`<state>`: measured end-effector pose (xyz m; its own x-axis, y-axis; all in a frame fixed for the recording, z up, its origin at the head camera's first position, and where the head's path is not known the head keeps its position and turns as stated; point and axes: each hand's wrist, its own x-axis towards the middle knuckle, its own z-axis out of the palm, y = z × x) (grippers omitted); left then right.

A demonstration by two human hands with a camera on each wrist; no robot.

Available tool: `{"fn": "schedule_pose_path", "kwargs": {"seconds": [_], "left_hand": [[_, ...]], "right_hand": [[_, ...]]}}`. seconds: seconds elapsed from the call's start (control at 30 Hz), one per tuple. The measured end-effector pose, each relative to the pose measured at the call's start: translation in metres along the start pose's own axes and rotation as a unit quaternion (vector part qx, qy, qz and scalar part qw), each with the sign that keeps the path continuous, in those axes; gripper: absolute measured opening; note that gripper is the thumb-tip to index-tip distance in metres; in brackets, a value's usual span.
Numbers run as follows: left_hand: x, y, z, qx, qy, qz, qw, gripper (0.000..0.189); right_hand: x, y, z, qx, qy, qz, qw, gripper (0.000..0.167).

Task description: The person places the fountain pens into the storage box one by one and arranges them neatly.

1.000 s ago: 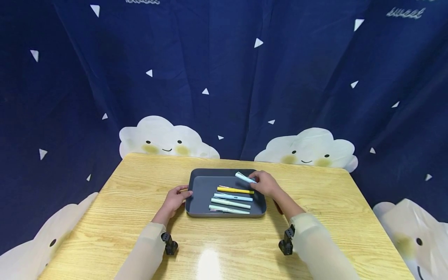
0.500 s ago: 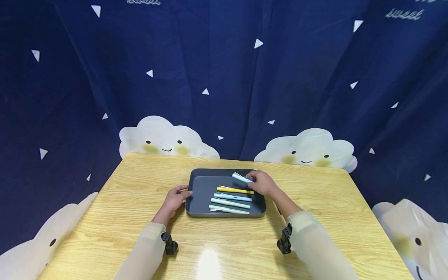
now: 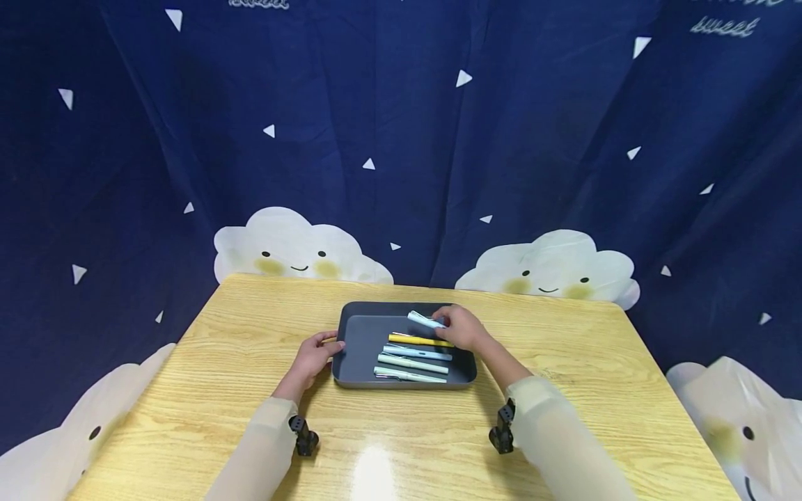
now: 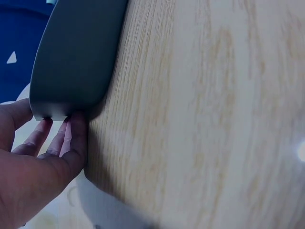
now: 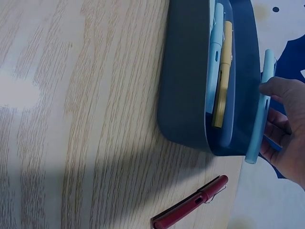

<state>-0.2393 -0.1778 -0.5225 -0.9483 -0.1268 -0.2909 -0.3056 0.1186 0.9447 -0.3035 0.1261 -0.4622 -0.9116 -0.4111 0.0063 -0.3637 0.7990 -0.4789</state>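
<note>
A dark grey tray (image 3: 370, 334) lies on the wooden table, holding a yellow pen (image 3: 421, 340), a light blue pen (image 3: 417, 353) and two pale green pens, one of them the front pen (image 3: 410, 376). My left hand (image 3: 313, 356) grips the tray's left end, thumb over the rim and fingers against the outer wall (image 4: 71, 62). Between thumb and fingers, my right hand (image 3: 462, 327) pinches another light blue pen (image 5: 261, 114), tilted above the tray's back right part. In the head view, that pen's right end is hidden by the hand.
A red pen (image 5: 193, 202) lies on the table (image 3: 407, 445) just right of the tray, visible in the right wrist view. Behind the table hangs a dark blue curtain (image 3: 401, 139) with white clouds and triangles. Both forearms wear small black cameras.
My right hand has moved a little to the left over the tray, carrying the light blue pen. The left hand and the tray have stayed where they were.
</note>
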Motion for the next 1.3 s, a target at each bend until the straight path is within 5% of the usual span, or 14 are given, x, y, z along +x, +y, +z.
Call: {"fn": "schedule_pose_path", "kwargs": {"seconds": [1.3], "left_hand": [[-0.004, 0.001, -0.001, 0.009, -0.005, 0.002, 0.9999, 0.046]], "right_hand": [[0.004, -0.014, 0.02, -0.073, -0.006, -0.025, 0.997, 0.024]]}}
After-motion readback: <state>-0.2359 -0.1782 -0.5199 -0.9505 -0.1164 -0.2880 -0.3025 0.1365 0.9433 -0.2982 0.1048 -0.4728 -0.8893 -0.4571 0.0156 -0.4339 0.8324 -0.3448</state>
